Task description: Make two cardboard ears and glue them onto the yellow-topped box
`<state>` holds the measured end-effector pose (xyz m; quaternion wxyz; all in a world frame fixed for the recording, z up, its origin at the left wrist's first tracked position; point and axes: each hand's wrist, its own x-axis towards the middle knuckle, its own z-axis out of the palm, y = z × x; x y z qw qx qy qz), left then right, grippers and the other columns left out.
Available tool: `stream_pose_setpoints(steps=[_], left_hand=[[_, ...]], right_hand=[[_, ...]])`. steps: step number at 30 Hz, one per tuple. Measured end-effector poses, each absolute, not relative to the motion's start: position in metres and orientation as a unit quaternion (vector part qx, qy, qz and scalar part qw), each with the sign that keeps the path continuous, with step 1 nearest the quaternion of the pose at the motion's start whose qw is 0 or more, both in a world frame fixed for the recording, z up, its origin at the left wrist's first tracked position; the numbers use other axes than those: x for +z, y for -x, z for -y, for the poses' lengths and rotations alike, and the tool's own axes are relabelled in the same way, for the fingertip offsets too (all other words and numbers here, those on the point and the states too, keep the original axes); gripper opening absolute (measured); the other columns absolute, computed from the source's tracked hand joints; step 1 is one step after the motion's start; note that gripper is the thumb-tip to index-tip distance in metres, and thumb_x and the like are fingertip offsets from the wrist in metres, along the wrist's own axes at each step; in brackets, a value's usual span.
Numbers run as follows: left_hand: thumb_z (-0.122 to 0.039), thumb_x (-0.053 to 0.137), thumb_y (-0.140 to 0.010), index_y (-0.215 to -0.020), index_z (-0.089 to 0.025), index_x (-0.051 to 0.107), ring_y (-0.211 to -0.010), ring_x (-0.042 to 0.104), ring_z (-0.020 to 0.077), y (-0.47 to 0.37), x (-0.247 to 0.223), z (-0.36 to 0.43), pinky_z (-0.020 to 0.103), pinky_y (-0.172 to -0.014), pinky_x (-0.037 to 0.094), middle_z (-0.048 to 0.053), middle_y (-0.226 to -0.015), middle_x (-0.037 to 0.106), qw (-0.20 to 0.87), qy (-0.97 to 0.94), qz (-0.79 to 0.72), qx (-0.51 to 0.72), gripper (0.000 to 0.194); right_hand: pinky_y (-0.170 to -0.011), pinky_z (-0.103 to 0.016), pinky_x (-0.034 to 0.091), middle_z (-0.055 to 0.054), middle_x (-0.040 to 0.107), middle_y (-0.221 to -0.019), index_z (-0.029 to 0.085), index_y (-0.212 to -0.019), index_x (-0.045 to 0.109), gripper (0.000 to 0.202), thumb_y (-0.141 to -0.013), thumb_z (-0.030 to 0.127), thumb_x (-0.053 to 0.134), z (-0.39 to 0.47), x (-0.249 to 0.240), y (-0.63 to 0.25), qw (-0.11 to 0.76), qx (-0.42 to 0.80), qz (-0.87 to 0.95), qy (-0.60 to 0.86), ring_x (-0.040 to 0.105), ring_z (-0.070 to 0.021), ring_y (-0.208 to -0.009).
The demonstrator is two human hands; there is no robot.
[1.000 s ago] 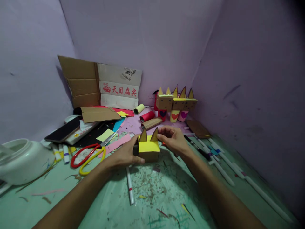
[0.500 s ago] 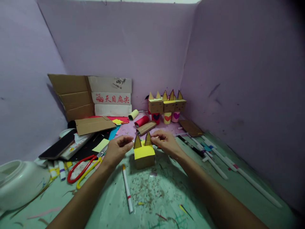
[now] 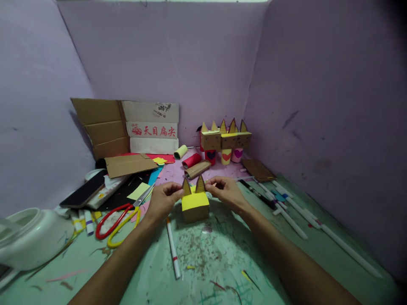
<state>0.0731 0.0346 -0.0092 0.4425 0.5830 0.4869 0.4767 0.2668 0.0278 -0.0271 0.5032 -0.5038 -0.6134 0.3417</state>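
Note:
A small cardboard box (image 3: pixel 195 207) with a yellow top sits on the green table, two pointed brown ears standing at its back. My left hand (image 3: pixel 165 199) has its fingertips closed at the left ear (image 3: pixel 186 187). On the other side, my right hand (image 3: pixel 226 192) has thumb and finger together at the outer edge of the right ear (image 3: pixel 200 184). A white marker (image 3: pixel 173 250) with an orange tip lies in front of my left hand. Scissors (image 3: pixel 122 222) with red and yellow handles rest left of my left wrist.
Three finished-looking box-headed figures (image 3: pixel 226 142) stand at the back beside paper rolls (image 3: pixel 192 160). Cardboard (image 3: pixel 152 127) leans on the wall. A white pot (image 3: pixel 34 237) is at left; several markers (image 3: pixel 294 222) lie at right.
The whole view has shifted slightly, moving the scene a little to the right in the picture. Both hands keep nearly the same place at the ears.

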Motion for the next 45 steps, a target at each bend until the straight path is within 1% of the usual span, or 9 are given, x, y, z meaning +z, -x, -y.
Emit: stream_pose_setpoints(steps=[6,15,21,28,35,45], left_hand=[[-0.023,0.068,-0.050,-0.057,-0.014,0.064,-0.053,0.051,0.0113,-0.073,-0.010,-0.035,0.024,-0.055,0.040,-0.001,-0.054,0.061,0.439,-0.581,-0.486,0.484,0.012],[-0.023,0.065,-0.054,-0.056,-0.014,0.062,-0.054,0.049,0.0117,-0.070,-0.015,-0.034,0.025,-0.055,0.038,-0.001,-0.055,0.058,0.423,-0.599,-0.488,0.474,0.009],[-0.022,0.062,-0.055,-0.057,-0.015,0.060,-0.053,0.046,0.0114,-0.069,-0.015,-0.031,0.025,-0.053,0.036,-0.001,-0.056,0.055,0.350,-0.632,-0.496,0.482,0.007],[-0.020,0.057,-0.056,-0.056,-0.017,0.053,-0.060,0.047,0.0128,-0.069,-0.016,-0.032,0.026,-0.059,0.038,-0.001,-0.059,0.053,0.360,-0.656,-0.476,0.461,0.005],[-0.020,0.055,-0.058,-0.057,-0.017,0.051,-0.057,0.044,0.0118,-0.070,-0.022,-0.034,0.024,-0.055,0.038,-0.002,-0.058,0.049,0.394,-0.649,-0.463,0.459,0.005],[-0.014,0.053,-0.057,-0.055,-0.017,0.051,-0.058,0.045,0.0119,-0.070,-0.016,-0.033,0.024,-0.056,0.037,-0.003,-0.057,0.050,0.359,-0.664,-0.477,0.451,0.004]], right_hand=[[-0.043,-0.022,0.028,0.003,0.050,-0.052,0.017,-0.066,0.061,0.013,-0.067,0.029,0.058,-0.027,-0.028,-0.266,0.497,0.310,0.634,0.504,0.039,-0.0102,-0.047],[-0.048,-0.023,0.031,0.002,0.050,-0.058,0.018,-0.068,0.059,0.008,-0.069,0.025,0.055,-0.026,-0.032,-0.267,0.498,0.255,0.673,0.484,0.041,-0.0111,-0.051],[-0.051,-0.023,0.034,0.000,0.054,-0.063,0.017,-0.067,0.059,0.007,-0.069,0.023,0.054,-0.026,-0.033,-0.267,0.505,0.236,0.683,0.471,0.044,-0.0116,-0.054],[-0.053,-0.025,0.037,-0.001,0.055,-0.065,0.017,-0.065,0.058,0.008,-0.070,0.023,0.054,-0.025,-0.030,-0.266,0.501,0.243,0.692,0.460,0.047,-0.0127,-0.057],[-0.055,-0.025,0.039,-0.001,0.055,-0.066,0.017,-0.067,0.058,0.011,-0.072,0.027,0.056,-0.025,-0.033,-0.266,0.505,0.253,0.685,0.461,0.050,-0.0136,-0.060],[-0.052,-0.025,0.038,0.000,0.054,-0.064,0.018,-0.067,0.057,0.012,-0.072,0.029,0.055,-0.024,-0.036,-0.264,0.505,0.264,0.679,0.463,0.049,-0.0133,-0.056]])
